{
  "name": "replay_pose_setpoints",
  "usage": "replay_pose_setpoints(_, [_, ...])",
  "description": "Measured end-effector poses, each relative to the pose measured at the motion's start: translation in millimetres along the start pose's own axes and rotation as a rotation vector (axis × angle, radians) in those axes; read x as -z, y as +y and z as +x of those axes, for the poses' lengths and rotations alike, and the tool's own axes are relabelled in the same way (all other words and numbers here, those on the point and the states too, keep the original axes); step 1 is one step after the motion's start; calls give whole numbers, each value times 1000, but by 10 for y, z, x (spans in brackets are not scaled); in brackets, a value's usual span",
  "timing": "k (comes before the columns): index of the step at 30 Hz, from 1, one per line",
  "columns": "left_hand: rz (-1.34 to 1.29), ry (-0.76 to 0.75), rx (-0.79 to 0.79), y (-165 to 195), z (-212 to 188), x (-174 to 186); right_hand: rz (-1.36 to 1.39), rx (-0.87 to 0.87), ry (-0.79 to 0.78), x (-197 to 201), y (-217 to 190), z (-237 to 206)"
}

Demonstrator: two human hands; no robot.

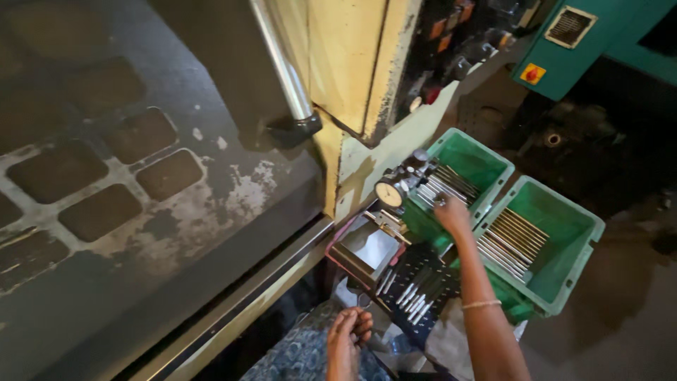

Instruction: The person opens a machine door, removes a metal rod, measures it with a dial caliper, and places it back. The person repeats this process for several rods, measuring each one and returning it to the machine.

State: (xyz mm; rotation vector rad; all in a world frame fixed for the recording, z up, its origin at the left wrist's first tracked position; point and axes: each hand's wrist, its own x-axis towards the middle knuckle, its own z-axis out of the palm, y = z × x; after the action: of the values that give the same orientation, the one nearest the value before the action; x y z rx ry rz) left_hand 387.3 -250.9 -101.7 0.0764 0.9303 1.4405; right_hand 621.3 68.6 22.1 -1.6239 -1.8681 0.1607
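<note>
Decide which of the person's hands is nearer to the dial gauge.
Right. The right hand reaches into the green bin, just beside the dial gauge; the left hand rests well below it.

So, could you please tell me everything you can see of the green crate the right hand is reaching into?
The near green crate is an open-topped rectangular bin, plastic by its look, with a thick rim. It sits tilted beside a second green crate, below the machine's pale panel. Inside lies a row of slim metal rods, side by side. The right hand reaches over its front edge onto the rods. A dial gauge stands at its left corner.
</note>
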Motion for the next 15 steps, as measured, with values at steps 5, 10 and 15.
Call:
replay_pose_setpoints(5, [67, -74, -33, -89, 55, -225, -159, -196, -269, 110, -251, -195])
replay_pose_setpoints(10, [123, -137, 33, -213, 90, -505, -42, 96, 273, 292, -599, -595])
replay_pose_setpoints(15, [252, -104, 76, -424, 147, -757, -121, -252, 104, 156, -339, -1472])
